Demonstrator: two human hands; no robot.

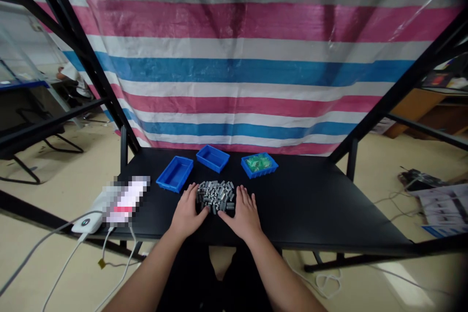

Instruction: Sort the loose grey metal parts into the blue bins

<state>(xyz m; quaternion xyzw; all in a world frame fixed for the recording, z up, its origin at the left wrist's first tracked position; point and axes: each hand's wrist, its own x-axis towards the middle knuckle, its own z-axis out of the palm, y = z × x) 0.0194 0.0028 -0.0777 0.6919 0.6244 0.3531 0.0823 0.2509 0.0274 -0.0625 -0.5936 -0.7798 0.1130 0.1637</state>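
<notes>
A pile of small silvery metal pieces lies on the black table. My left hand rests at the pile's left edge, palm down, thumb apart from the fingers. At the right edge lies my right hand, its fingers spread and its thumb pointing in toward the pile. Both hands flank the pieces and neither grips anything. Behind the pile are an empty blue tray at the left, another empty blue tray in the middle and a blue tray of green items at the right.
A white power bank with cables and a blurred-out device are at the table's left end. A striped plastic sheet hangs behind the table between black frame posts. Part of a person shows far left.
</notes>
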